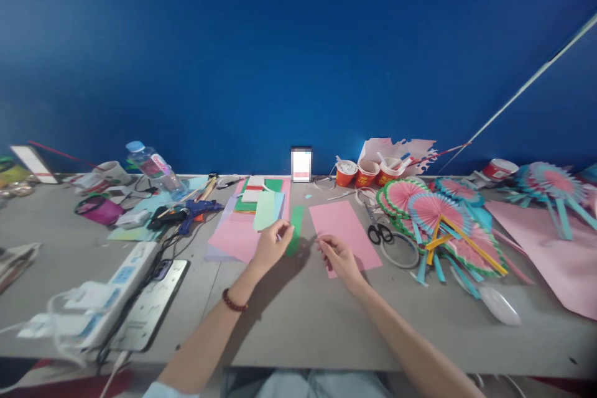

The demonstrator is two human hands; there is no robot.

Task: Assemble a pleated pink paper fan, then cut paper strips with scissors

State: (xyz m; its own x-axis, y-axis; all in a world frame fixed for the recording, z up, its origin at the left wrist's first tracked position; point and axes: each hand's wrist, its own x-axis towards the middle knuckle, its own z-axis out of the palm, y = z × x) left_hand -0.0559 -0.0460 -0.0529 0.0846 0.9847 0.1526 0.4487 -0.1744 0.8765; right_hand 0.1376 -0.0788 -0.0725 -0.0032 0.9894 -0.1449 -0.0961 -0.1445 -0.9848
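My left hand (271,247), with a beaded bracelet at the wrist, is closed in a pinch at the side of a green paper strip (296,224). The strip stands out past the fingertips, its lower end blurred. My right hand (339,256) is closed too, thumb and fingers pressed together over the left edge of a pink paper sheet (345,227). Whatever is between those fingers is too small to make out. Left of the strip, light green paper (265,210) lies on a stack of pink and green sheets (233,233).
Scissors (379,230) and a tape roll (400,250) lie right of the pink sheet, beside watermelon-coloured paper fans (441,214). Red cups (367,173) stand behind. To the left are a blue glue gun (198,211), a bottle (156,168), a phone (152,308) and a power strip (124,286).
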